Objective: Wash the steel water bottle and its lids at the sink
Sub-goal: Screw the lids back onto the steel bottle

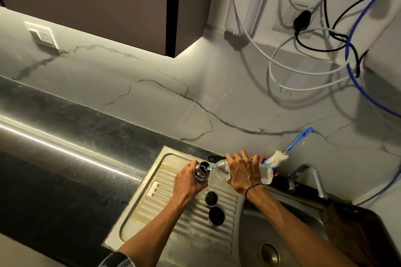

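The wash looks to be at an early stage; the steel bottle [201, 171] stands open on the ribbed drainboard [152, 191] to the left of the sink [293, 234], and water from a clear plastic bottle [243, 171] is going into its mouth, which reads as filling for a rinse; both lids [211, 198] [216, 216] are off and lie on the drainboard just in front of the steel bottle, one behind the other, apparently not yet handled; whether they have been washed I cannot tell. By my judgement the scrubbing is still to come; a bottle brush [280, 157] leans against the wall behind the sink, near the tap [312, 178], touched by neither hand; the lids, the inside of the steel bottle and a final rinse all seem left to do.

The left hand [188, 182] is wrapped round the steel bottle, fingers curled about its body, holding it upright; the right hand [244, 171] grips the plastic bottle from above, fingers curled over it, thumb side towards the neck, tilting it so the neck meets the steel bottle's mouth; a thin black band sits on that wrist.
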